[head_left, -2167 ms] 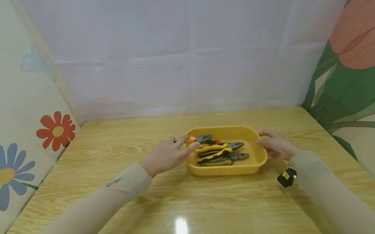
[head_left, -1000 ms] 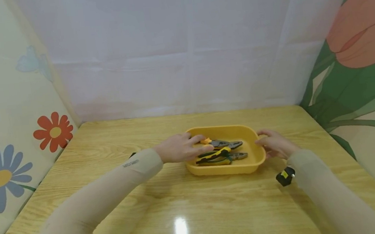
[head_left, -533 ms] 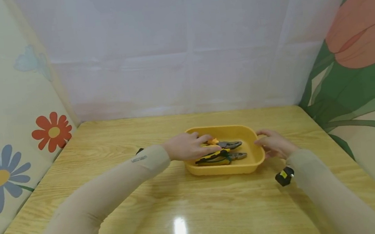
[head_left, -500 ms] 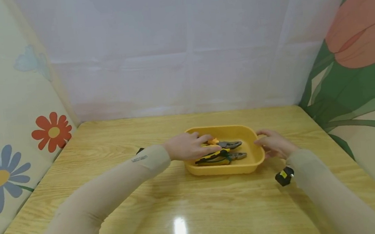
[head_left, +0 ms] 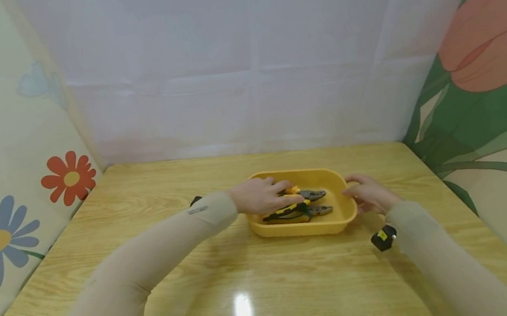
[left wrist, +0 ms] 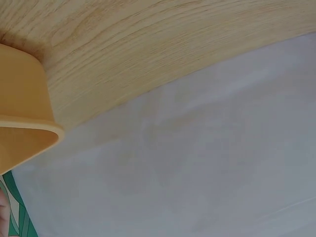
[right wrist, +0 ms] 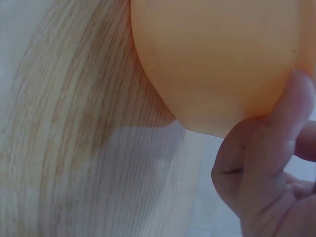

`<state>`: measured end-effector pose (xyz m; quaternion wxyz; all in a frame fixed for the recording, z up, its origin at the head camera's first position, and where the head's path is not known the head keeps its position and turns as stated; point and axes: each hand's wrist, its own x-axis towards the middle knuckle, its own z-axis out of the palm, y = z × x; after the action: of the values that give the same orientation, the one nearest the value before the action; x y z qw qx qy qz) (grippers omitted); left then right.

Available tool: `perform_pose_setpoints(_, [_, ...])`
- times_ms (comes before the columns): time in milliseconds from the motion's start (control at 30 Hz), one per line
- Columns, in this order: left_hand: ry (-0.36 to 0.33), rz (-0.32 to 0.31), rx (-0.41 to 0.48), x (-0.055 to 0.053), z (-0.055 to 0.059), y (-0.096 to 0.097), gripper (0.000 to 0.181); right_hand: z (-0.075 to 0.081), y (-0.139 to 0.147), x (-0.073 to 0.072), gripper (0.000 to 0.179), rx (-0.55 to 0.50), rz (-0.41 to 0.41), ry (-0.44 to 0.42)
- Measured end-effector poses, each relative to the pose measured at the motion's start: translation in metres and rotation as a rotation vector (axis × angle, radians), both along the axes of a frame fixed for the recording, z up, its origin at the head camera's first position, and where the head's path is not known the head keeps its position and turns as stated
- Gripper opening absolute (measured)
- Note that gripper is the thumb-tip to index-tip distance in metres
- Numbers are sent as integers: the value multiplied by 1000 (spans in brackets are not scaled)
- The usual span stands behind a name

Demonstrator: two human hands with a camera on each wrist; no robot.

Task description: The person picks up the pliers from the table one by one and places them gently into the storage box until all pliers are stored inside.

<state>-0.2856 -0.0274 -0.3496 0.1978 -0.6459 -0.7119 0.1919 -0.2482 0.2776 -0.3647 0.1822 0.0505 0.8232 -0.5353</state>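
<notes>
A yellow plastic basket (head_left: 305,229) stands on the table with several pliers inside. My left hand (head_left: 259,197) reaches in over the basket's left side, its fingers round the handles of orange-handled pliers (head_left: 292,190); the grip is partly hidden. Below it lie yellow-and-black-handled pliers (head_left: 287,210) and green-handled pliers (head_left: 320,210), heads to the right. My right hand (head_left: 371,194) pinches the basket's right rim; in the right wrist view its thumb (right wrist: 274,148) lies along the wall. The left wrist view shows only a basket corner (left wrist: 29,98) and a sliver of skin.
The wooden table (head_left: 322,284) ends at a white cloth backdrop (head_left: 229,104). Flower-printed panels (head_left: 490,66) stand to the left and right. A small black camera (head_left: 384,238) hangs at the right wrist.
My left hand has gone from the basket's left rim further right into it, and the orange-handled pliers have shifted right with it. My right hand has stayed on the rim.
</notes>
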Motion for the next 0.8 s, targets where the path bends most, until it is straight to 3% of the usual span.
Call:
perform_pose_setpoints(167, [1,-77,32,-4,-4,9,43,0,1,0,50,11,-1,-5])
perform_pose_setpoints(267, [10,-75,3,-4,-6,15,42,0,2,-1,50,10,-1,-6])
perform_pose_setpoints(467, [-34,27,-91,2,-4,25,46,1,0,0,51,11,-3,-12])
perform_pose_setpoints(700, [53,112,-224,1,-16,36,49,1,0,0,51,-20,5,-5])
perform_pose_setpoints(800, [16,149,-239,1,-19,38,50,0,1,0,51,-21,4,-2])
